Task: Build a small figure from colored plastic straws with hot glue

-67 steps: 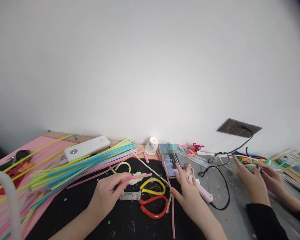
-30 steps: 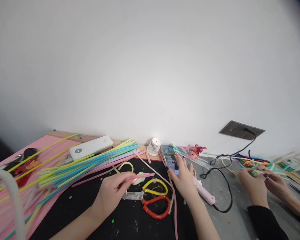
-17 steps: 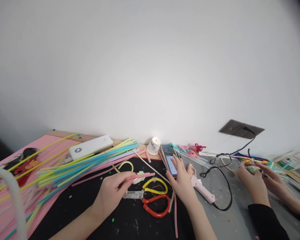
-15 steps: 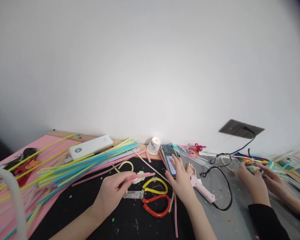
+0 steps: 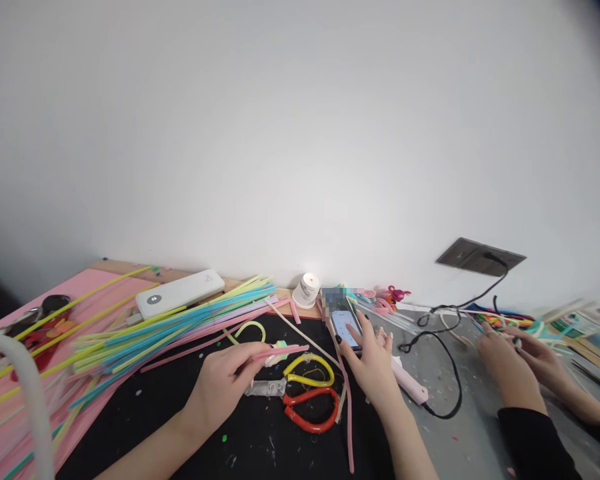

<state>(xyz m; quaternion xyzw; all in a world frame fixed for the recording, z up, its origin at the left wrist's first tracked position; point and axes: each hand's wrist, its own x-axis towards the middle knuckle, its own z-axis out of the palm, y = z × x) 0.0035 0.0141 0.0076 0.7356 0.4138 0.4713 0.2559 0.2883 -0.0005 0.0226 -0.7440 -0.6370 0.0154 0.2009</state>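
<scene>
My left hand (image 5: 225,380) pinches a pink pipe cleaner (image 5: 286,351) that sticks out to the right past the fingertips. Just behind it, partly hidden, is a small pale green and white piece (image 5: 279,360) whose kind I cannot make out. Scissors with one yellow and one red handle (image 5: 313,427) lie on the black mat beneath. My right hand (image 5: 373,357) is spread over a phone (image 5: 347,321) with a lit screen, a finger touching the glass. Close by on the right, a pink glue gun (image 5: 411,383) lies partly behind this hand.
On the left lie a bundle of coloured pipe cleaners (image 5: 180,327) and a white power bank (image 5: 180,293). A white paper cup (image 5: 307,292) stands near the wall. The glue gun's black cable (image 5: 457,393) runs to a wall socket (image 5: 480,256). A co-worker's hands (image 5: 513,367) work at right.
My right hand has shifted slightly, and a finger now rests lower on the phone screen. The left hand stays still with the pink pipe cleaner. The co-worker's hands have moved a little.
</scene>
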